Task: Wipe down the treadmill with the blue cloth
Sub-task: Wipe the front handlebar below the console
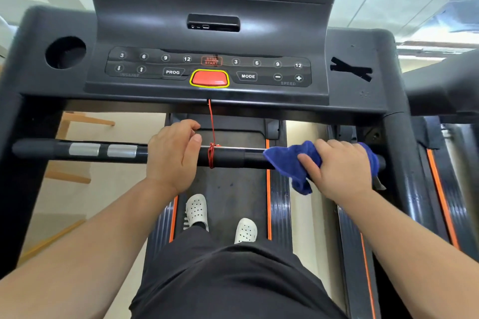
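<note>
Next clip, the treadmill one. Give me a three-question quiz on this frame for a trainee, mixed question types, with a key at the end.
1. Which hand holds the blue cloth against the handlebar? A) left B) right C) both
2. True or false: the left hand grips the bare handlebar, beside the red cord tied round it.
3. Fill in: the big button ringed in yellow is coloured ____.

Key: 1 B, the right hand; 2 true; 3 red.
</note>
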